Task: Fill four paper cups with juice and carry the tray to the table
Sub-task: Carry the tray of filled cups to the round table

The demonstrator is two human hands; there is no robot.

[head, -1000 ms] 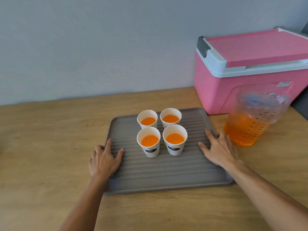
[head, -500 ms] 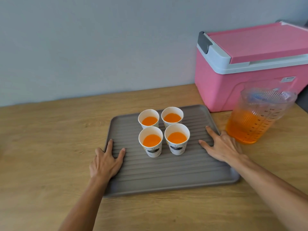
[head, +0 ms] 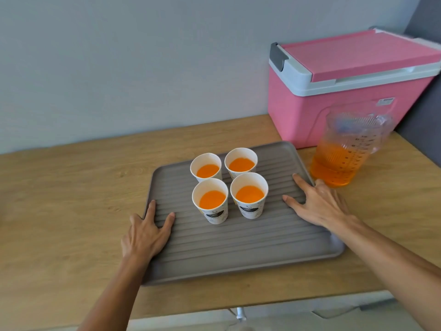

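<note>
- On the tray (head: 238, 254), 4 cups (head: 249, 194) of juice sit near 12 o'clock.
- Left hand (head: 145, 232) at 9, right hand (head: 319, 206) at 3, fingers spread flat on the edges.
- Next, I think: grip both sides, lift level.

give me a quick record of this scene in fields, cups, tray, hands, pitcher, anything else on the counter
cups: four paper cups in a square on the tray, all holding orange juice
tray: grey ribbed tray flat on the wooden counter
left hand: fingers spread over the tray's left edge
right hand: fingers spread over the tray's right edge
pitcher: clear pitcher, partly full, right of the tray
other: pink cooler, lid closed, behind the pitcher
</note>
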